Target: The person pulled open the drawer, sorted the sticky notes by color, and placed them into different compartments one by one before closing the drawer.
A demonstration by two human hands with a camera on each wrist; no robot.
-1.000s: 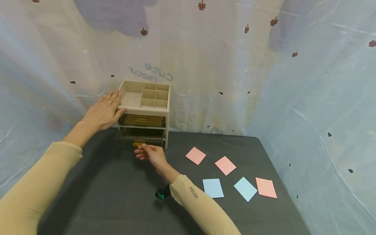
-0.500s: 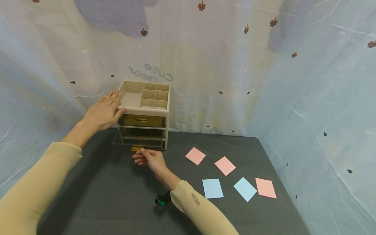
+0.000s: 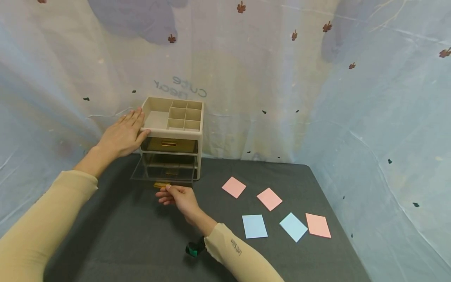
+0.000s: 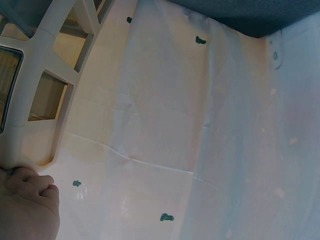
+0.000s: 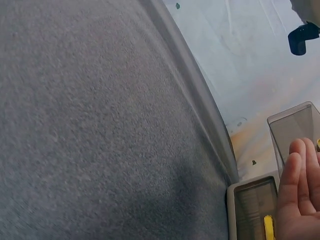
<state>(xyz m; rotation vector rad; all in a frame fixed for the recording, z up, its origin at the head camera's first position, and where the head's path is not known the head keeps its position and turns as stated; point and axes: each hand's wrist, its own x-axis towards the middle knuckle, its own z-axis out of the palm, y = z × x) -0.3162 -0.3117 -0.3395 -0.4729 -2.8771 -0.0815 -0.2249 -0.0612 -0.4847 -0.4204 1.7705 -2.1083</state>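
A cream organizer (image 3: 172, 133) with a divided top tray stands at the table's back left. My left hand (image 3: 121, 133) lies with straight fingers on its top left edge; in the left wrist view that hand (image 4: 27, 205) touches the frame's corner. The middle drawer (image 3: 160, 174), clear and pulled out toward me, shows nothing inside. Thumb and fingers of my right hand (image 3: 183, 200) pinch its gold handle (image 3: 161, 185). In the right wrist view my right hand (image 5: 302, 190) is beside the pulled-out drawer (image 5: 295, 122), and the lowest drawer (image 5: 255, 200) sits in the frame.
On the dark table (image 3: 123, 235), right of the organizer, lie three pink squares (image 3: 234, 187) and two light blue squares (image 3: 255, 226). A patterned curtain (image 3: 246, 78) hangs behind and beside the table. A black and green item (image 3: 193, 248) is at my right wrist.
The middle drawer has come farther out toward me, with my right hand moving along at its handle. My left hand has stayed on the organizer.
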